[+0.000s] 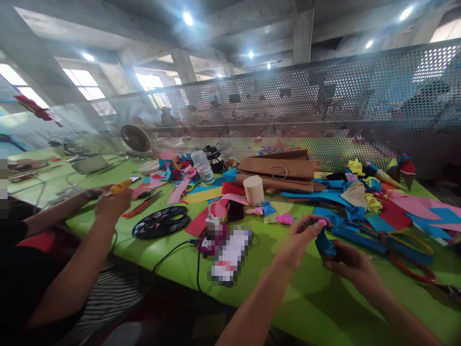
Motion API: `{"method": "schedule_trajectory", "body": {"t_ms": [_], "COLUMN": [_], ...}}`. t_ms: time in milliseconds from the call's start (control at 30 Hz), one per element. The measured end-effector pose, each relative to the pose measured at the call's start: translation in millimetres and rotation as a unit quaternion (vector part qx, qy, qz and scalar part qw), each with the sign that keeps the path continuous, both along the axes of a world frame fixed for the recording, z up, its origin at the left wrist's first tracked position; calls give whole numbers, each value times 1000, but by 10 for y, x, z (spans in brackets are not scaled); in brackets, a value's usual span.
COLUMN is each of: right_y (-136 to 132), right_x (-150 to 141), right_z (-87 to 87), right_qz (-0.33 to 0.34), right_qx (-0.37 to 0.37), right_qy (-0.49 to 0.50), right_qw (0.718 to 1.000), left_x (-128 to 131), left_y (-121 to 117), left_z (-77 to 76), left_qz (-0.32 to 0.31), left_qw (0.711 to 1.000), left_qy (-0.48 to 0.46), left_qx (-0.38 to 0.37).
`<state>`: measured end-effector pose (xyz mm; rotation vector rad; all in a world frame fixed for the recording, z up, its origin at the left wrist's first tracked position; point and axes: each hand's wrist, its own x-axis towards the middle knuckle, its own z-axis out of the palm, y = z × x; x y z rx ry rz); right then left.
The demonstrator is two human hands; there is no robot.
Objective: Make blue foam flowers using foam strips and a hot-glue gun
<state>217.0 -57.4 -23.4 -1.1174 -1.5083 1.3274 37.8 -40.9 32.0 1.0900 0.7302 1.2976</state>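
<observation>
Above the front of the green table, a dark blue crumpled piece (326,244), paper or cloth, is held between both my hands. My left hand (300,238) is closed at its upper end, with a small bright pink bit (322,223) showing at the fingertips. From below and the right, my right hand (347,262) grips the lower part of the same piece with curled fingers. Just beyond my hands lie blue strips (360,239) and a pink crumpled scrap (285,218). To the right are scissors with red and yellow handles (414,274).
A phone (230,257) and cables lie left of my hands on the green table (288,307). Behind stand a beige cylinder (254,191), a brown folded sheet (277,173) and a perforated metal screen (252,110). At left, a co-worker's hand (111,202) holds something yellow.
</observation>
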Motion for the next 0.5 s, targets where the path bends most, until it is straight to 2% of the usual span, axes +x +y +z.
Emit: {"method": "schedule_trajectory", "body": {"t_ms": [133, 300, 500], "right_y": [9, 19, 2], "right_x": [4, 8, 7], "right_z": [-35, -30, -30], "right_qz": [-8, -8, 5], "right_qx": [7, 5, 12], "right_qy": [-11, -19, -14], "right_qw": [1000, 1000, 1000], "left_x": [-3, -5, 23], "left_y": [1, 12, 19], "left_z": [-19, -17, -2], "left_qz": [36, 106, 104], "left_qw": [999, 988, 988], "left_qy": [24, 105, 106], "left_qx": [6, 52, 47]}}
